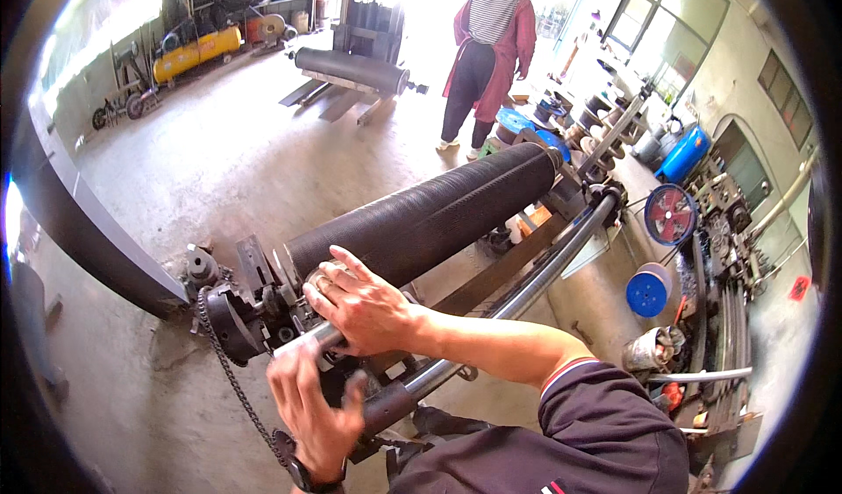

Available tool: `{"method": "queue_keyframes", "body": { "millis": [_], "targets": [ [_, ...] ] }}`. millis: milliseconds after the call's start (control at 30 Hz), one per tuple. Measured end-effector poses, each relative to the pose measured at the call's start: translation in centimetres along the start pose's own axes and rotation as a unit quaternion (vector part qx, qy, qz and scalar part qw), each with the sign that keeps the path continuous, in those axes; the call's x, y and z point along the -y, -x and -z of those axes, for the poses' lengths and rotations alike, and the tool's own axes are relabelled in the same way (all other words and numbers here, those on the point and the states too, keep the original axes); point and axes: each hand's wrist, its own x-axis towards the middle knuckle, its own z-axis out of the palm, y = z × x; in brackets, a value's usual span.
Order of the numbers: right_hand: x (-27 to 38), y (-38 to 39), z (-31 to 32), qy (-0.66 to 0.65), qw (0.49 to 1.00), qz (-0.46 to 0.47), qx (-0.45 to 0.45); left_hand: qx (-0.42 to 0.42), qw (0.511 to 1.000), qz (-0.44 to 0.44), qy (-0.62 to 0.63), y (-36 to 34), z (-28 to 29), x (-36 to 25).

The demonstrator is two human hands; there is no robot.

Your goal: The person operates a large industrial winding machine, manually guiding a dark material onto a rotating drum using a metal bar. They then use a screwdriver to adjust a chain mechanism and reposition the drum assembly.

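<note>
A long black ridged roller (430, 209) lies horizontally on a metal machine. At its near end my right hand (355, 305) has its fingers curved over a short steel bar (320, 338), partly hiding the fitting beneath. My left hand (311, 398), slightly blurred, is at that bar's near end with fingers bent and thumb apart; whether it presses on the bar is unclear. A dark chuck (230, 314) with a hanging chain (224, 358) sits left of my hands. A long steel tube (535, 292) runs beside the roller.
A person (487, 56) in a red coat stands beyond the roller, near cable spools (544, 135). A second roller (346, 69) rests on a lifter behind. A yellow compressor (197, 54) stands back left; a fan (668, 213), blue spool (647, 290) and bucket (653, 354) stand right. A dark column (114, 257) rises left.
</note>
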Motion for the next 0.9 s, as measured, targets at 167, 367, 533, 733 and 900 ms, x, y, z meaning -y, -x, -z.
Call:
{"method": "queue_keyframes", "body": {
  "millis": [167, 367, 533, 733, 900],
  "targets": [
    [-0.1, -0.1, -0.5, -0.007, 0.999, -0.001, -0.037, 0.217, 0.958, 0.042, -0.183, -4.9, -0.9, 4.0],
    [0.0, 0.0, -1.6, 0.022, 0.999, 0.01, -0.048, 0.372, 0.925, 0.051, -0.059, -7.1, -3.0, 5.8],
    [-0.4, 0.9, -2.3, 0.06, 0.997, 0.011, -0.039, 0.404, 0.908, 0.089, -0.074, -8.3, -3.6, 4.5],
    [1.4, -2.0, -5.1, 0.05, 0.997, 0.051, 0.03, 0.446, 0.887, 0.123, 0.004, -8.1, -3.1, 7.0],
    [1.8, -1.0, -5.8, 0.022, 0.992, 0.034, -0.116, 0.432, 0.892, 0.124, -0.053, -6.4, -2.0, 11.0]
  ]
}}
